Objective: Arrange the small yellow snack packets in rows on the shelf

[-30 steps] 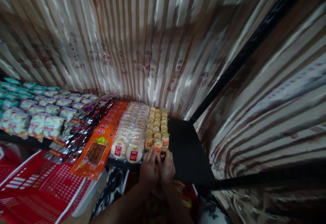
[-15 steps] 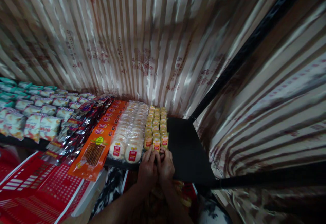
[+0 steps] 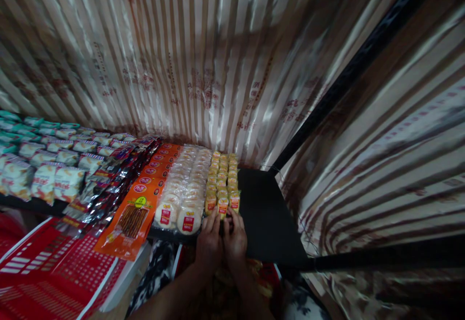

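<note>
Head view: I log both hands at the front edge of the black shelf [image 3: 269,218]. Left hand [image 3: 209,242] and right hand [image 3: 235,240] lie side by side, fingers extended toward the nearest yellow-wrapped snack packets [image 3: 222,201]; whether they pinch one, I cannot tell. Packets sit in three columns on the shelf, just right of the clear-wrapped rice crackers [image 3: 188,216]. Red basket [image 3: 54,271] at lower left.

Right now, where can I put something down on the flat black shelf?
The shelf is bare between the small yellow packets and the shiny striped curtain at right. It's crowded left of those packets: round white wrapped crackers, then flat orange pouches.
</note>
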Available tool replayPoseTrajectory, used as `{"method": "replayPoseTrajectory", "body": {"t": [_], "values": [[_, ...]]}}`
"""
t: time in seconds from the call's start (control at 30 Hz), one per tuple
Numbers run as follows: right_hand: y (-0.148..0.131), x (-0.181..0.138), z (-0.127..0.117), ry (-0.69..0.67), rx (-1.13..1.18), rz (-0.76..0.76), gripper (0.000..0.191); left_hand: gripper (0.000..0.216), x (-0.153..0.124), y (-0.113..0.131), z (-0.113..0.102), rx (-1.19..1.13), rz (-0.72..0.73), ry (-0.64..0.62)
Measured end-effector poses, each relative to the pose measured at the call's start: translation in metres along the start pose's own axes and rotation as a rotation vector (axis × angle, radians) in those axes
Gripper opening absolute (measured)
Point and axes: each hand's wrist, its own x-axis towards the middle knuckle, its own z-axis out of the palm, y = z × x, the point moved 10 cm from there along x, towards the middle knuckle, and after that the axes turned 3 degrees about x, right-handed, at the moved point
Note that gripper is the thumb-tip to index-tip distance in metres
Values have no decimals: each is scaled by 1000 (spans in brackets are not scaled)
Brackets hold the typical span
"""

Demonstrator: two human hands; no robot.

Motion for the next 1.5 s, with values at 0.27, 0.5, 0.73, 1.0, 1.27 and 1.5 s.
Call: {"method": "replayPoseTrajectory", "body": {"t": [0.27, 0.5, 0.73, 1.0, 1.27, 1.5], "values": [[0, -1, 2, 19, -3, -43, 44, 42, -6, 10, -1, 122, 167, 81], [0, -2, -5, 69, 15, -67, 43, 39, -7, 17, -4, 201, 228, 105], [5, 7, -18, 173, -52, -62, 48, 44, -8, 9, 12, 224, 186, -36], [5, 12, -15, 121, -95, -113, 42, 43, -10, 14, 10, 246, 233, 15], [4, 11, -20, 153, -42, -140, 40, 44, -11, 14, 7, 227, 242, 38], [31, 15, -30, 207, 228, 71, 48, 45, -13, 12, 6, 184, 220, 43]]}}
